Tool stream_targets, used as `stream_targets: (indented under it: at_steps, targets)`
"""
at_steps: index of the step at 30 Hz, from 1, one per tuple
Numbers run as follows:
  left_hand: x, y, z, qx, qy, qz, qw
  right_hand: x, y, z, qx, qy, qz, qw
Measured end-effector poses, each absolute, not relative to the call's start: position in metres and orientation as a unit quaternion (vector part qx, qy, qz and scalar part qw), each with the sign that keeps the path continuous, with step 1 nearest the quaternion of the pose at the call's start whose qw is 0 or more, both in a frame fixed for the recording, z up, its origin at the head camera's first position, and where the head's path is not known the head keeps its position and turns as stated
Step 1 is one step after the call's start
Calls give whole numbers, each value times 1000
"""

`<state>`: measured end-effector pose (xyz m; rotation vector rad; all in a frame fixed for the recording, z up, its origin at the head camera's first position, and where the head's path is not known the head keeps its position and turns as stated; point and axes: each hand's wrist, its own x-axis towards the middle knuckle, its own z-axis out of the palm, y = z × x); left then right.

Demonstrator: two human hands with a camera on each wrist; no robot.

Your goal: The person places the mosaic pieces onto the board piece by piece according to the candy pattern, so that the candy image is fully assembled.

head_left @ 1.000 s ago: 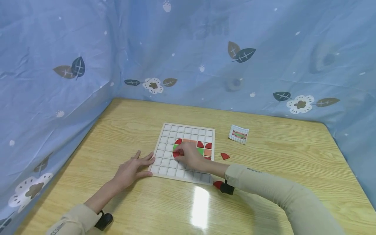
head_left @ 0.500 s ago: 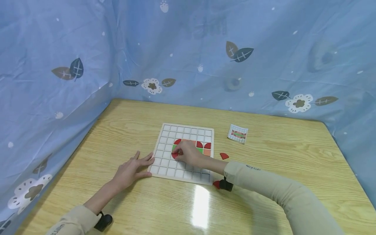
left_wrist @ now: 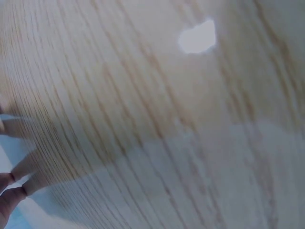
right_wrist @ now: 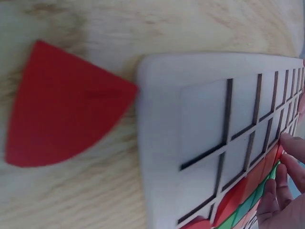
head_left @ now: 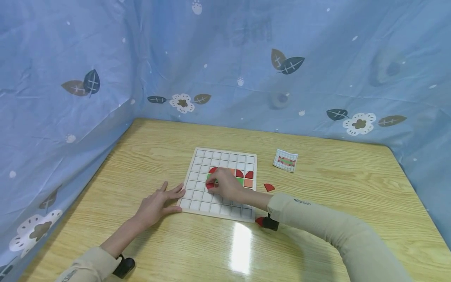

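A white gridded board (head_left: 195,175) lies on the wooden table. My left hand (head_left: 155,203) is spread flat, its fingertips at the board's left edge; only some fingertips show in the left wrist view. Over the coloured pattern, my right hand (head_left: 227,186) pinches a red quarter-circle tile (head_left: 209,186) between thumb and fingers at a cell in the pattern's lower left. Around it sit a red quarter-circle tile (head_left: 213,170), green tiles (head_left: 241,181) and orange square tiles (head_left: 248,183). Part of the pattern is hidden under the right hand and wrist.
One loose red quarter-circle piece (head_left: 269,187) lies right of the board. Another red piece (right_wrist: 66,107) touches the board's near right corner. Beyond stands a small pattern card (head_left: 285,161), lying on the table. A blue printed curtain (head_left: 225,70) bounds the table behind and at the sides.
Both hands keep almost the same place. The right forearm has shifted slightly, and the view has moved a little.
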<state>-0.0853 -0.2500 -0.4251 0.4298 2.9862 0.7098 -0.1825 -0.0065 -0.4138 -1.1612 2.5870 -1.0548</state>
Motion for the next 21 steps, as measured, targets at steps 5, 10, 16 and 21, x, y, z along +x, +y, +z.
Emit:
stream_targets:
  at_steps: [5,10,16,21]
  targets:
    - [-87,-246,-424,144,962,232,22,-182,14,-416,-362,845,-391,51]
    - [-87,-247,-423,148,962,230,17,-177,47,-413,-335,843,-420,37]
    - [-85,-250,-425,145,964,223,19,-163,98,-417,-294,842,-452,30]
    - [-85,-250,-425,147,963,225,21,-154,148,-430,-256,838,-481,21]
